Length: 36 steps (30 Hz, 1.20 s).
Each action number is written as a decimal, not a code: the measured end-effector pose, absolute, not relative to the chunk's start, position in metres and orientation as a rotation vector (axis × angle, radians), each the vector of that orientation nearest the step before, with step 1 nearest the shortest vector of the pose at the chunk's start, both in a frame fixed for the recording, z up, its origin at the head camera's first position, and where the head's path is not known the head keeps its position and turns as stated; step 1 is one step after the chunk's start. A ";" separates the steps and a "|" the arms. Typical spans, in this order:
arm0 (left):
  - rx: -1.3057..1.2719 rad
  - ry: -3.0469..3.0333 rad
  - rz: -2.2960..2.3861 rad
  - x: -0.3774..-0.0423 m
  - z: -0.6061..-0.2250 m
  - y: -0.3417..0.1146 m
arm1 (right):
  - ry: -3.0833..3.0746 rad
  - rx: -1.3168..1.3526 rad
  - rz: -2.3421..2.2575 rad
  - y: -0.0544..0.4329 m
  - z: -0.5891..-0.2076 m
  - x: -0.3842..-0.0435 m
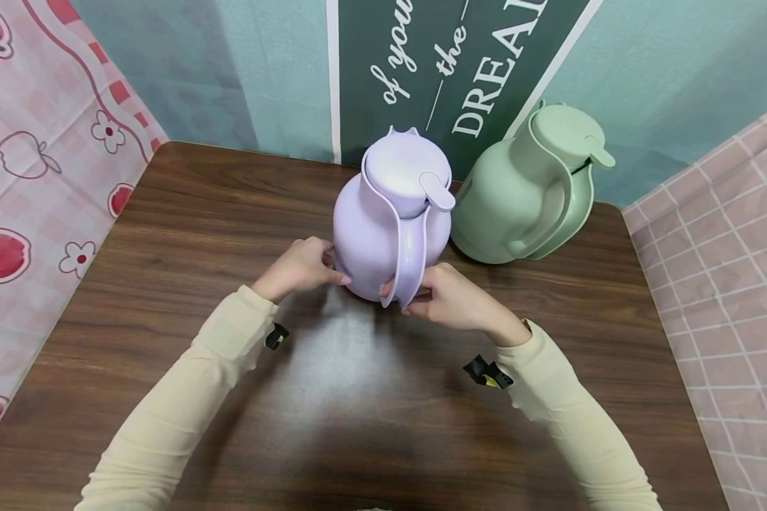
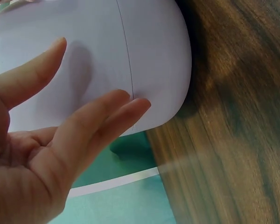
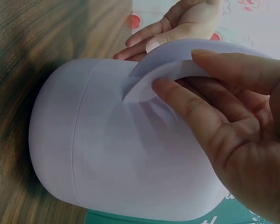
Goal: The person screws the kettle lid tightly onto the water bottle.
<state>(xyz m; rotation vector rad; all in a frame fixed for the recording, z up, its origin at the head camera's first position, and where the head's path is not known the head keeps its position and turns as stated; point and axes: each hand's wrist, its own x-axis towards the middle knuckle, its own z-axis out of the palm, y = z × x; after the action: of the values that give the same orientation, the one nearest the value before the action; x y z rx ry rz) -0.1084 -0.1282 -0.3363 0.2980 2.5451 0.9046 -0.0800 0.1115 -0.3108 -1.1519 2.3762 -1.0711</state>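
Note:
A lilac thermal jug with a lid and a thumb lever stands on the wooden table, its handle facing the person. Around the lower part of that handle, the fingers and thumb of my right hand grip it, as the right wrist view shows from close by. My left hand is at the jug's lower left side. In the left wrist view, the fingers of that hand are nearly straight, with fingertips right at the jug's wall near its base seam and the thumb spread apart.
A pale green thermal jug of the same shape stands just right of the lilac one. Behind both hangs a teal backdrop with white lettering. Patterned cloth borders the table on the left, pink tile-pattern covering on the right.

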 end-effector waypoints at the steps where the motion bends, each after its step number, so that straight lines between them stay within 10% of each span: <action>1: 0.295 2.549 0.906 -0.108 -0.336 -0.128 | 2.374 -1.148 -1.072 0.111 -0.311 -0.080; 36: 0.181 2.662 1.012 -0.107 -0.343 -0.105 | 2.399 -1.089 -1.050 0.120 -0.307 -0.085</action>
<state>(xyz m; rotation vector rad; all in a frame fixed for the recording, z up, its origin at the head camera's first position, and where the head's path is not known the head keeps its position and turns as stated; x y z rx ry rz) -0.1072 -0.1053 -0.3433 0.1811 2.6620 1.0116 -0.0854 0.1198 -0.3069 -1.0887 2.3991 -1.0498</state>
